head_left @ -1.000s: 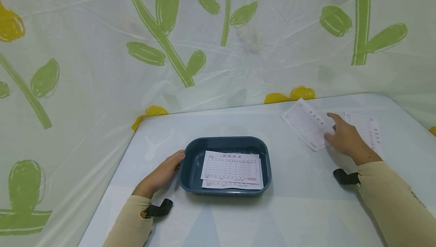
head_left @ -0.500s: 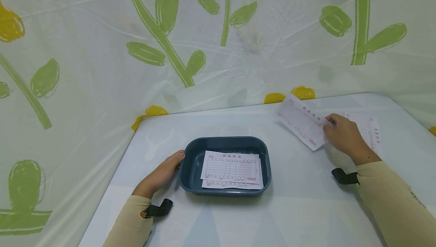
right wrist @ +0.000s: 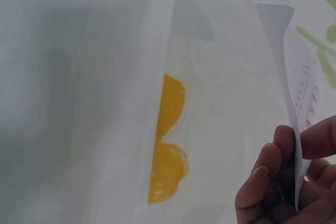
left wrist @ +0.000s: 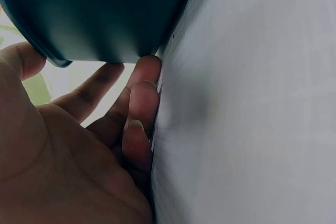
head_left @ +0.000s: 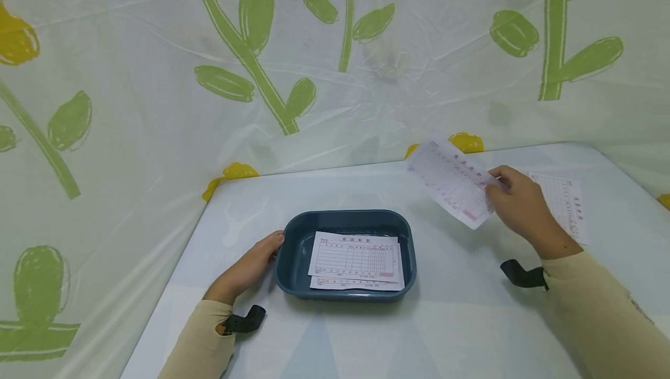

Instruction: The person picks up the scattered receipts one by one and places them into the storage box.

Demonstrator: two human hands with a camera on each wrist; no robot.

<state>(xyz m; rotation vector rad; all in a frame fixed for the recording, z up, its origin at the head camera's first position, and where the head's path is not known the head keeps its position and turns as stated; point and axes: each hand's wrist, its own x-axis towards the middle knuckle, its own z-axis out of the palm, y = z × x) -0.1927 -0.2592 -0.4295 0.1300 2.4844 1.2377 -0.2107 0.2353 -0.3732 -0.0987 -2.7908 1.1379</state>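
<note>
My right hand [head_left: 518, 201] pinches a printed receipt slip [head_left: 452, 175] between thumb and fingers, lifted above the table's far side. In the right wrist view, the slip [right wrist: 286, 77] appears nearly edge-on and slightly bent, passing between the thumb and fingertips. My left hand [head_left: 251, 265] rests against the left side of a dark teal plastic tray [head_left: 345, 296]. From the left wrist, its fingertips [left wrist: 147, 66] touch the tray's outer wall [left wrist: 100, 19], and the thumb is at the rim. Inside the tray lie overlapping receipt slips [head_left: 353, 257].
Another printed slip [head_left: 562, 201] lies on the white table [head_left: 455, 332] behind the right hand, partly covered by it. A flower-patterned sheet [head_left: 157, 106] hangs behind and to the left of the table. Black wrist mounts [head_left: 523, 274] jut from both sleeves.
My right hand has taken hold of the slip at the back right and raised it off the table, moving slightly left. The left hand and tray stay put.
</note>
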